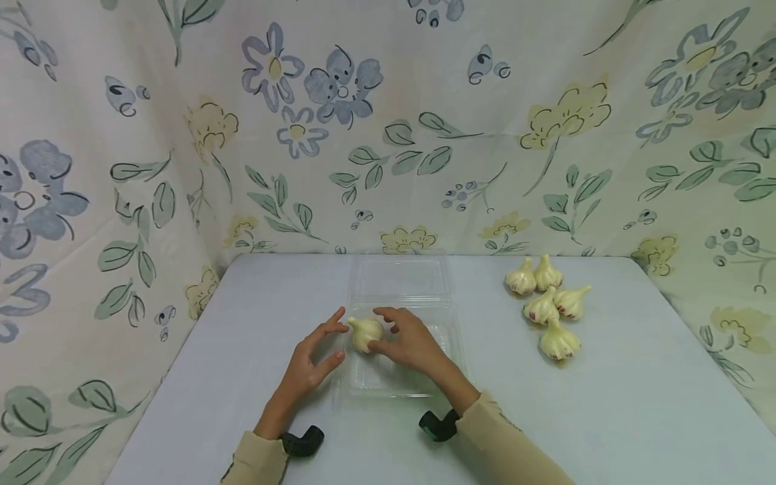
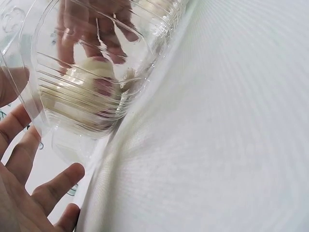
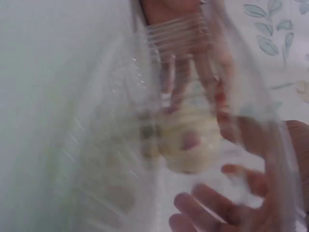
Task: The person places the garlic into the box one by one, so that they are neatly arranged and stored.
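Observation:
One pale garlic bulb (image 1: 366,333) sits in the left part of a clear plastic clamshell box (image 1: 418,384), its neck pointing left. My right hand (image 1: 412,342) is curved about the bulb's right side, the thumb overlapping its lower edge and the forefinger above it. In the right wrist view a spread hand (image 3: 217,208) shows fingers apart from the blurred bulb (image 3: 188,142). My left hand (image 1: 312,360) is held at the box's left side, fingers spread and fingertips near the bulb's neck. Through the ribbed plastic, the left wrist view shows the bulb (image 2: 82,99) with purple streaks.
Several more garlic bulbs (image 1: 559,341) lie in a cluster at the right of the white table (image 1: 606,417). The box's lid (image 1: 400,277) is folded back towards the far edge. Behind and beside the table hangs a floral curtain (image 1: 400,202).

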{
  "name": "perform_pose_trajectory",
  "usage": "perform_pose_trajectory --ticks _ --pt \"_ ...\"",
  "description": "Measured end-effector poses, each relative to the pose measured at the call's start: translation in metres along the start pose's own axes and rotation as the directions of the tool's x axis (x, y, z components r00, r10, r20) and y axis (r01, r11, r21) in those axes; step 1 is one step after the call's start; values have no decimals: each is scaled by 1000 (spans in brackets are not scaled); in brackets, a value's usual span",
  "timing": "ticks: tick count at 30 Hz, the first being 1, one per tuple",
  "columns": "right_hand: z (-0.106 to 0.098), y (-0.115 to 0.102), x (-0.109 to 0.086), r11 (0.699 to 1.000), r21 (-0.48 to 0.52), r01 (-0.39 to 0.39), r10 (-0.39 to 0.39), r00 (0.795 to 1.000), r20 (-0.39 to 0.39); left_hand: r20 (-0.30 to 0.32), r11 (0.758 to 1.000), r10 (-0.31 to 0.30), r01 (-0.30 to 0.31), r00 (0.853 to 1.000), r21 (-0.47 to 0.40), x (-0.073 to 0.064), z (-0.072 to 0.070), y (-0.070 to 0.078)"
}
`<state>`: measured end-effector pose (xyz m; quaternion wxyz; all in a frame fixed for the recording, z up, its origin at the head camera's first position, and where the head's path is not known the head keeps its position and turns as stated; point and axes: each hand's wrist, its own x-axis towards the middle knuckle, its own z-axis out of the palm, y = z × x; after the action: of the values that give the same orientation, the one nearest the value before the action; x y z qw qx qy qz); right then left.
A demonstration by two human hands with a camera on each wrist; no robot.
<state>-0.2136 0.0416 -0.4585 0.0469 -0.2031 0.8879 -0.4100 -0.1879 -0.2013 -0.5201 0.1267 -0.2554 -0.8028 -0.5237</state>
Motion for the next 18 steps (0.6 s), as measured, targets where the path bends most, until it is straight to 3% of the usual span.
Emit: perform_pose_trajectory --ticks 4,7,9,12,18 --pt "-18 3 -11 998 55 24 -23 999 -30 -7 1000 20 -20 1000 5 1 0 -1" --pt "-32 9 -21 994 64 91 -82 988 -131 -7 1000 22 -22 1000 6 0 0 -2" --pt "-42 16 -28 989 37 144 -132 964 -230 -7 1000 14 -14 1000 -2 0 0 -2" --pt "-59 30 -38 984 -47 174 -179 912 -369 -6 1000 21 -21 1000 3 0 0 -3" --pt "-95 65 -54 978 -190 85 -174 834 -524 -2 1000 15 -15 1000 -9 0 0 -3"
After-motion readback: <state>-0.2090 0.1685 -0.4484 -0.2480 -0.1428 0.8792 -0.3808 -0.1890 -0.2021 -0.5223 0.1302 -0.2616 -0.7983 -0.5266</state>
